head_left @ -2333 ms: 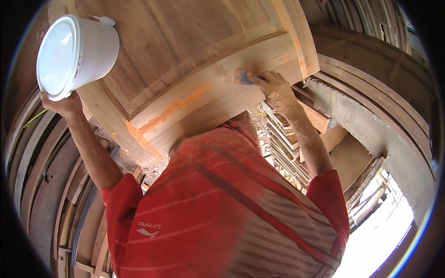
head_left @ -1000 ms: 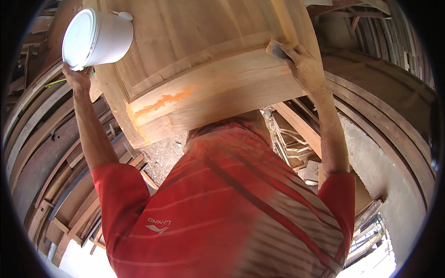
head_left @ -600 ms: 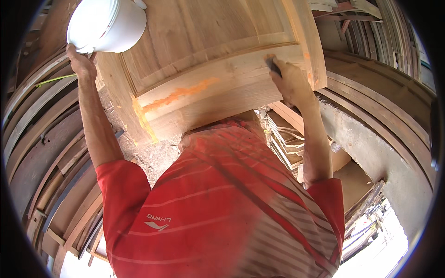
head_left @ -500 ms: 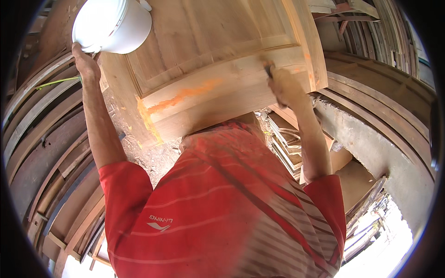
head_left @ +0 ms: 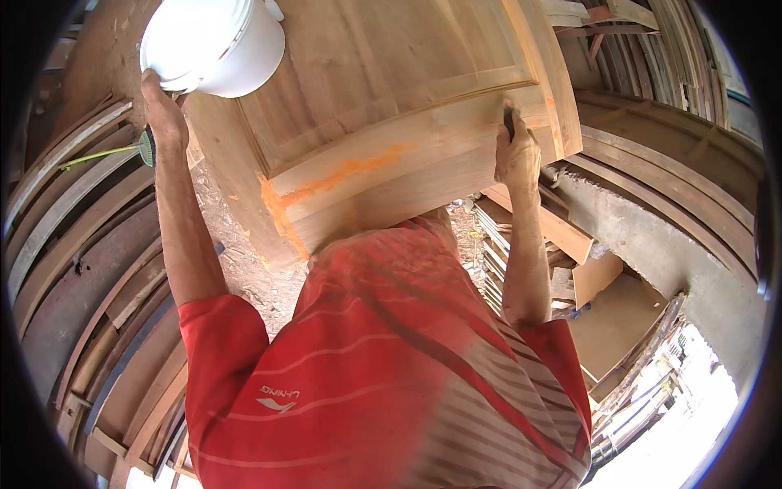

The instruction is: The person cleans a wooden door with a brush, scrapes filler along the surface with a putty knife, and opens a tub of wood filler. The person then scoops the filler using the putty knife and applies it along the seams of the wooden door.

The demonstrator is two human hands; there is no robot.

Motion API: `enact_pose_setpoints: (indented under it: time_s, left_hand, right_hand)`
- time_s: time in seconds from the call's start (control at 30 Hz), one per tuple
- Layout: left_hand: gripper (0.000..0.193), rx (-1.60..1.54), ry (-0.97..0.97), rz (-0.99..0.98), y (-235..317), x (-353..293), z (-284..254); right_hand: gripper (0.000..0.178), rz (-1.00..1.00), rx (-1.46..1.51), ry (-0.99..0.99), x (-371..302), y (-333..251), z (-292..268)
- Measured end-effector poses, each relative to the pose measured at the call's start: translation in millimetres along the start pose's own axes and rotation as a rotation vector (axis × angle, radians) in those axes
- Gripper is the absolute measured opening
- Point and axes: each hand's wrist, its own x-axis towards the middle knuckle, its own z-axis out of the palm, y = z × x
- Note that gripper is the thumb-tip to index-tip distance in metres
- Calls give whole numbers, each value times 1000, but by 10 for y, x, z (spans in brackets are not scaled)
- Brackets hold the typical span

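My left hand [head_left: 165, 114] is closed on the rim of a white plastic bucket [head_left: 257, 53], held tilted over the upper left of a wooden panel door [head_left: 342, 73]. What is inside the bucket does not show. My right hand [head_left: 519, 156] grips a small dark tool [head_left: 509, 120] that looks like a brush, its tip at the door's lower right rail. Most of the handle is hidden in my fingers. An orange smear [head_left: 350, 175] runs along the lower rail and down the left corner.
Long boards [head_left: 90, 269] lean in rows along the left. More timber [head_left: 676, 65] stands at the far right, beside a grey concrete ledge [head_left: 652, 224]. Wood offcuts [head_left: 562, 236] lie below the door. A green fly swatter [head_left: 147, 148] sits near my left wrist.
My right hand has moved right and slightly up along the lower rail with the brush. The bucket and door appear shifted slightly right in view.
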Motion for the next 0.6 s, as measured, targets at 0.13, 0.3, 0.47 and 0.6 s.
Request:
enact_pose_setpoints:
  time_s: [0.13,0.3,0.47,0.6]
  left_hand:
    - [68,-26,3,29,-104,136,-116]
    - [57,54,112,143,-195,254,-172]
    - [50,290,142,421,-257,320,-304]
    - [53,346,204,322,-128,150,-214]
  right_hand:
    - [31,-247,-187,-404,-289,-436,39]
    - [42,-105,351,-1022,-989,-737,-526]
    - [44,11,347,-387,-840,-254,-535]
    - [43,-57,347,-267,-742,-35,-455]
